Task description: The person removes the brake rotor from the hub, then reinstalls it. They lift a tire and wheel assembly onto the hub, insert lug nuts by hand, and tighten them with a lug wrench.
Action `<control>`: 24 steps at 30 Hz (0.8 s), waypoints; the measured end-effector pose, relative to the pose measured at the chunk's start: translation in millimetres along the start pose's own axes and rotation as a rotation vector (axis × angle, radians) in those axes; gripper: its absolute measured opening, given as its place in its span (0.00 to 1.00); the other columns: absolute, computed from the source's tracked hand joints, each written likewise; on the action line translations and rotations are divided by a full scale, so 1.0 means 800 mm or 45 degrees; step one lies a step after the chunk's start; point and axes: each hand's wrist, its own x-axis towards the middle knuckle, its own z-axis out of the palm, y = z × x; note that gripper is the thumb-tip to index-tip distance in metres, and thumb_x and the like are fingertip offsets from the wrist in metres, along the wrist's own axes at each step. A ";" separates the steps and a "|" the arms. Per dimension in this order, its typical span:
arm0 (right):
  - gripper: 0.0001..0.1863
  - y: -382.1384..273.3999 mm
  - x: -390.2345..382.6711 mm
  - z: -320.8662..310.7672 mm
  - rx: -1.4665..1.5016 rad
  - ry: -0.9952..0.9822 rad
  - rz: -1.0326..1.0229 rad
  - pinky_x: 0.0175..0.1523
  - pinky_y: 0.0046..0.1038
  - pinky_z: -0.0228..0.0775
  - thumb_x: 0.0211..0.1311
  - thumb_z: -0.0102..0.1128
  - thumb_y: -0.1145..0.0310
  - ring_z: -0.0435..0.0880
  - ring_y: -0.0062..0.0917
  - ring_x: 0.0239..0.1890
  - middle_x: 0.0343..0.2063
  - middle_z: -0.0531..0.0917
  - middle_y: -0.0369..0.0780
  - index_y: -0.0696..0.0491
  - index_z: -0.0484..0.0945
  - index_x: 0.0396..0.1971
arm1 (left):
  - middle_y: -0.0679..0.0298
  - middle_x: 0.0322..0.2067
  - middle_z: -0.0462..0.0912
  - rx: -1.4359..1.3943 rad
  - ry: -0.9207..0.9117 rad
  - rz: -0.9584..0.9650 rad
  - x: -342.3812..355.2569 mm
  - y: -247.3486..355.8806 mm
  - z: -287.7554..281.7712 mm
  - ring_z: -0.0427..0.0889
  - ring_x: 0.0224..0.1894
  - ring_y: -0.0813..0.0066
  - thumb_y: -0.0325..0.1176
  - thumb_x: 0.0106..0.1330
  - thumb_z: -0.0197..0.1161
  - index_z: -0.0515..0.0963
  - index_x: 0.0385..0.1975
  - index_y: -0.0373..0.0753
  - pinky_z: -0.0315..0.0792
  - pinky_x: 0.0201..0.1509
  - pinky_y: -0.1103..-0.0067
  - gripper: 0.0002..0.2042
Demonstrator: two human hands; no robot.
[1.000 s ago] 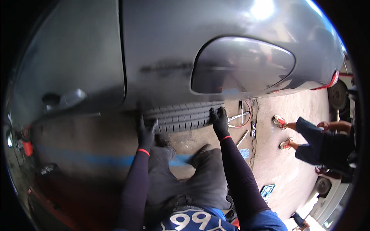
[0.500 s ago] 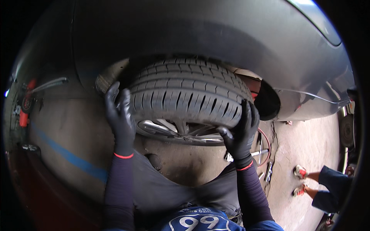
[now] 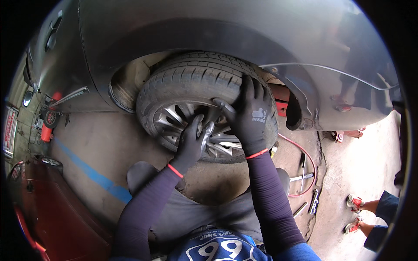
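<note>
A car wheel stands in the wheel arch of a dark grey car, its black tyre [image 3: 174,80] around a silver multi-spoke rim [image 3: 167,119]. My right hand [image 3: 252,115], in a black glove, grips the tyre's upper right side. Its fingers lie over the tread and its thumb presses the sidewall. My left hand [image 3: 191,143], gloved alike, is at the middle of the rim in front of the spokes. Its thumb and a finger point up with a gap between them. The other left fingers are partly hidden, and I see nothing held there.
The grey car's body [image 3: 183,26] overhangs the wheel. A red hose [image 3: 312,174], a cross-shaped wrench [image 3: 302,177] and other tools lie on the floor at right. Further right, a person's red shoes [image 3: 355,202] show. A dark red car [image 3: 56,209] stands at lower left.
My left hand has left the tyre's left side and moved to the rim's middle. My right hand has shifted up and left along the tyre. More of the rim's face shows.
</note>
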 end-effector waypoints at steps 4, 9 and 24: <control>0.47 0.015 0.000 0.010 0.123 -0.005 0.050 0.64 0.49 0.65 0.51 0.71 0.39 0.73 0.55 0.58 0.56 0.77 0.56 0.62 0.73 0.61 | 0.49 0.46 0.82 -0.259 -0.250 -0.133 0.048 -0.015 0.014 0.81 0.48 0.60 0.48 0.72 0.62 0.75 0.54 0.29 0.73 0.53 0.67 0.26; 0.44 0.028 -0.048 0.013 0.305 0.150 0.003 0.68 0.56 0.57 0.56 0.69 0.42 0.70 0.53 0.62 0.58 0.73 0.55 0.62 0.72 0.61 | 0.59 0.36 0.81 -0.172 -0.194 -0.263 0.084 -0.031 0.016 0.75 0.38 0.73 0.57 0.69 0.63 0.77 0.41 0.32 0.71 0.44 0.70 0.27; 0.17 0.101 -0.500 0.307 1.990 -0.578 2.425 0.56 0.44 0.74 0.61 0.65 0.61 0.83 0.39 0.49 0.47 0.86 0.38 0.48 0.82 0.49 | 0.63 0.32 0.85 0.154 -0.288 -0.058 0.116 -0.036 -0.014 0.76 0.36 0.79 0.55 0.72 0.62 0.81 0.41 0.30 0.72 0.45 0.74 0.26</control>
